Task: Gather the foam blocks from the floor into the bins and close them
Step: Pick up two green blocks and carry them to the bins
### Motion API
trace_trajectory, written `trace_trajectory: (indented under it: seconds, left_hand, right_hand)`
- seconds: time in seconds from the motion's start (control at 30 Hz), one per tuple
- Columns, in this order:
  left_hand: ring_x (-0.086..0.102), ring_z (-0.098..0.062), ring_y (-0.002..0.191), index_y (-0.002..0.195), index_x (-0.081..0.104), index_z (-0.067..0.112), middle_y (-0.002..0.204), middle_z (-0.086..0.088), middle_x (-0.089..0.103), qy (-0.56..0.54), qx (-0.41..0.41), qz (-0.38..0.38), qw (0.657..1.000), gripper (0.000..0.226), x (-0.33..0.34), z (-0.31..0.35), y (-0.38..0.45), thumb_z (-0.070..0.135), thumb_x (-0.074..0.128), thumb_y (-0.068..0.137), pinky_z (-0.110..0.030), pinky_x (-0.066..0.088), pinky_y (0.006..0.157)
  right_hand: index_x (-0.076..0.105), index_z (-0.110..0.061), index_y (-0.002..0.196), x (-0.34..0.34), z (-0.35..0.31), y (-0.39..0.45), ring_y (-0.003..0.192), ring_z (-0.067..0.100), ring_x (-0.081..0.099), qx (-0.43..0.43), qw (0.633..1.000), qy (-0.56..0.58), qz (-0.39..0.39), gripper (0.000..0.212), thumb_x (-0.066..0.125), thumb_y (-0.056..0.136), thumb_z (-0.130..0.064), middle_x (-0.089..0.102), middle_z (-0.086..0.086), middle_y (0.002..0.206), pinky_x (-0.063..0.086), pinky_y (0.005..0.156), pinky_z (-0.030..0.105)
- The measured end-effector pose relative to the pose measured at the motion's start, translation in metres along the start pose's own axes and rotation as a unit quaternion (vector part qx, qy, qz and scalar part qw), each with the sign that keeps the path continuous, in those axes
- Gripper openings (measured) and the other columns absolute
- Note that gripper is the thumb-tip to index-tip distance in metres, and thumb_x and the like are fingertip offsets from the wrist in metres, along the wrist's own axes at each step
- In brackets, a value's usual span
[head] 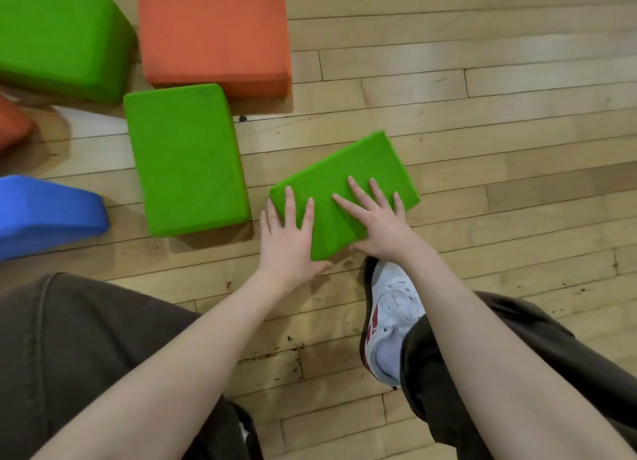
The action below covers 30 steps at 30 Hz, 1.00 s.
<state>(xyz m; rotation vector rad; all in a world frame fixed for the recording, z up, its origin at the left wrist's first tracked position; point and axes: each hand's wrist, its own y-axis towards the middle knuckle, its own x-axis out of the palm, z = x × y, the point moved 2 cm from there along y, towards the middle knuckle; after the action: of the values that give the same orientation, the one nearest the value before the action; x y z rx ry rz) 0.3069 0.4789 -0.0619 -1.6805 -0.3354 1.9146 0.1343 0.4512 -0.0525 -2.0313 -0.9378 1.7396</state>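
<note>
Two bare forearms reach down past dark brown trouser legs and a white lace-up sneaker (391, 321) whose toe sits just beside the near corner of a small green rectangular foam block (348, 190) lying skewed on the pale wooden plank floor (499, 149). Left hand (287, 239) lies with straight spread fingers over that block's near-left corner, its thumb hidden at the near edge; right hand (377, 218) rests flat on top, fingers straight and fanned, gripping nothing. Bare planks open to the right and beyond this block, while its left side comes close to a larger green foam block (186, 159) with only a narrow gap between them. Farther left, a blue foam block (48, 214) is cut by the frame edge, as is an orange scrap of foam (12, 125). At the far side an orange rectangular foam block (213, 40) touches the larger green one's far corner, and a big green foam block (58, 35) runs out of frame. No bins show
</note>
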Motion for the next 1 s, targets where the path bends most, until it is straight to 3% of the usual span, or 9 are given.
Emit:
trace_trajectory:
  seconds: [0.17, 0.3, 0.37, 0.47, 0.57, 0.7, 0.8, 0.9, 1.0]
  left_hand:
    - [0.006, -0.051, 0.138, 0.150, 0.003, 0.015, 0.153, -0.025, -0.012, -0.021, 0.008, 0.022, 1.000, 0.108, 0.003, -0.008, 0.000, 0.064, 0.060, 0.074, -0.053, 0.015, 0.112]
    - [0.046, -0.053, 0.117, 0.137, 0.045, 0.005, 0.142, -0.030, 0.035, -0.052, 0.043, 0.114, 0.991, 0.086, 0.001, -0.025, -0.004, 0.052, 0.071, 0.069, -0.057, 0.044, 0.092]
    - [0.056, -0.047, 0.110, 0.128, 0.056, 0.007, 0.132, -0.024, 0.051, -0.062, 0.042, 0.189, 0.979, 0.064, -0.006, -0.034, -0.008, 0.050, 0.058, 0.080, -0.053, 0.048, 0.086]
    - [0.058, -0.039, 0.110, 0.124, 0.060, 0.010, 0.123, -0.019, 0.060, -0.113, 0.023, 0.276, 0.954, 0.051, -0.028, -0.043, -0.008, 0.043, 0.044, 0.090, -0.047, 0.048, 0.086]
    - [0.057, -0.036, 0.112, 0.132, 0.051, 0.011, 0.128, -0.018, 0.055, -0.144, 0.035, 0.280, 0.948, 0.058, -0.047, -0.047, -0.001, 0.045, 0.051, 0.085, -0.045, 0.047, 0.087]
    - [0.056, -0.037, 0.107, 0.141, 0.038, 0.009, 0.132, -0.016, 0.049, -0.108, 0.056, 0.226, 0.966, 0.099, -0.058, -0.058, 0.011, 0.050, 0.079, 0.061, -0.047, 0.048, 0.081]
    - [0.060, -0.036, 0.094, 0.138, 0.044, 0.007, 0.123, -0.013, 0.055, -0.108, 0.051, 0.257, 0.959, 0.092, -0.064, -0.059, 0.010, 0.044, 0.081, 0.062, -0.043, 0.049, 0.075]
    - [0.061, -0.034, 0.086, 0.135, 0.047, 0.007, 0.121, -0.011, 0.057, -0.145, 0.006, 0.278, 0.950, 0.088, -0.060, -0.049, -0.004, 0.043, 0.081, 0.062, -0.041, 0.050, 0.070]
    - [0.059, -0.034, 0.092, 0.140, 0.041, 0.010, 0.127, -0.008, 0.054, -0.167, -0.004, 0.242, 0.956, 0.090, -0.047, -0.044, -0.018, 0.051, 0.073, 0.066, -0.041, 0.049, 0.074]
  right_hand:
    - [0.006, -0.048, 0.146, 0.004, -0.004, 0.001, 0.145, 0.024, -0.011, -0.010, 0.998, -0.033, 0.046, 0.095, 0.069, 0.078, -0.028, -0.011, -0.013, 0.157, 0.001, 0.110, 0.060]
    - [0.024, -0.046, 0.144, -0.010, -0.006, 0.002, 0.146, 0.022, -0.003, -0.043, 0.996, -0.011, 0.076, 0.074, 0.065, 0.083, -0.041, 0.007, -0.014, 0.157, -0.006, 0.110, 0.056]
    - [0.036, -0.044, 0.140, -0.019, -0.012, 0.003, 0.145, 0.025, 0.007, -0.054, 0.988, 0.014, 0.144, 0.059, 0.057, 0.085, -0.049, 0.022, -0.011, 0.155, -0.007, 0.110, 0.054]
    - [0.051, -0.037, 0.132, -0.030, -0.031, 0.010, 0.142, 0.032, 0.018, -0.026, 0.956, 0.057, 0.287, 0.051, 0.045, 0.085, -0.054, 0.034, -0.003, 0.151, -0.003, 0.110, 0.054]
    - [0.046, -0.031, 0.138, -0.042, -0.052, 0.021, 0.144, 0.032, 0.009, 0.054, 0.931, 0.113, 0.343, 0.053, 0.053, 0.089, -0.049, 0.022, 0.003, 0.156, -0.003, 0.110, 0.058]
    - [0.024, -0.029, 0.148, -0.052, -0.072, 0.027, 0.143, 0.035, 0.005, 0.179, 0.910, 0.173, 0.333, 0.070, 0.044, 0.089, -0.061, 0.006, 0.011, 0.158, 0.005, 0.112, 0.057]
    - [0.010, -0.027, 0.150, -0.052, -0.080, 0.024, 0.141, 0.036, 0.008, 0.241, 0.892, 0.198, 0.327, 0.079, 0.038, 0.088, -0.066, -0.002, 0.013, 0.157, 0.013, 0.110, 0.055]
    - [0.007, -0.024, 0.151, -0.054, -0.084, 0.021, 0.140, 0.035, 0.017, 0.232, 0.881, 0.263, 0.317, 0.080, 0.039, 0.089, -0.064, -0.004, 0.014, 0.156, 0.023, 0.109, 0.049]
    - [0.006, -0.025, 0.151, -0.056, -0.092, 0.020, 0.137, 0.036, 0.026, 0.183, 0.891, 0.289, 0.299, 0.082, 0.042, 0.088, -0.063, -0.010, 0.014, 0.156, 0.036, 0.103, 0.045]
